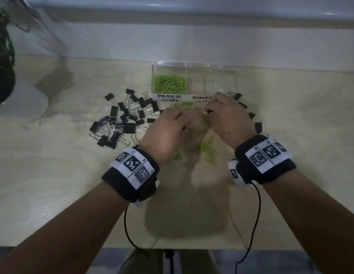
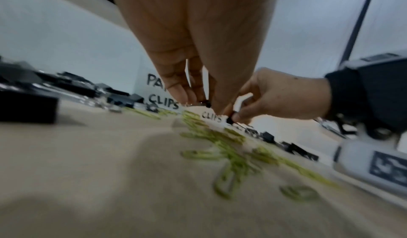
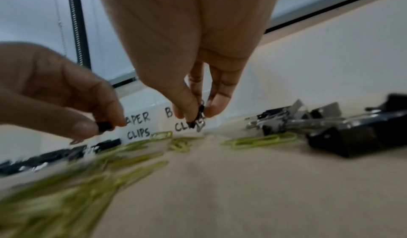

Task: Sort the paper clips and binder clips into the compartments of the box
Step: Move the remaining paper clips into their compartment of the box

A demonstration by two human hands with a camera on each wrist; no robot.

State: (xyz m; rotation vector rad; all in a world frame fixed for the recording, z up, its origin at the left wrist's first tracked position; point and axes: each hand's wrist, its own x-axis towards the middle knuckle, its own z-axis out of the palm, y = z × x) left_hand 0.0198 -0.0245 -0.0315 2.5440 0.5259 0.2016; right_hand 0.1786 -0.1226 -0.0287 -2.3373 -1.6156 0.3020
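My left hand [image 1: 184, 123] and right hand [image 1: 208, 111] hover close together in front of the clear box [image 1: 229, 80]. The right hand [image 3: 198, 117] pinches a small black binder clip [image 3: 199, 120] between thumb and fingers. The left hand [image 2: 203, 102] pinches another black binder clip [image 3: 104, 126]. The box's left compartment, labelled PAPER CLIPS, holds green paper clips [image 1: 170, 85]. Its right compartments look empty. Loose green paper clips [image 1: 207, 149] lie on the table under and between my hands.
A heap of black binder clips [image 1: 124, 119] lies left of my hands, and a few more binder clips [image 1: 251, 115] lie to the right. A white pot with a dark plant [image 1: 18, 95] stands at the far left. A wall rises behind the box.
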